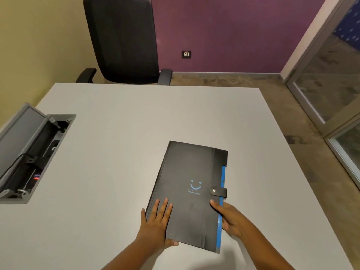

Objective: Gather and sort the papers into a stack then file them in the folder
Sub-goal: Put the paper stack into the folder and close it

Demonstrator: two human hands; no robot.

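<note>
Two hands [156, 221] [230, 218] touch one closed black folder [187, 168]

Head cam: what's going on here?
A person has both hands on a black folder lying on a white table. The left hand lies flat on the cover near its near-left corner, fingers straight. The right hand grips the blue-edged right side, thumb on top. The folder is closed, with its snap strap fastened. No loose papers are in view, so the filing looks done or nearly so.
</note>
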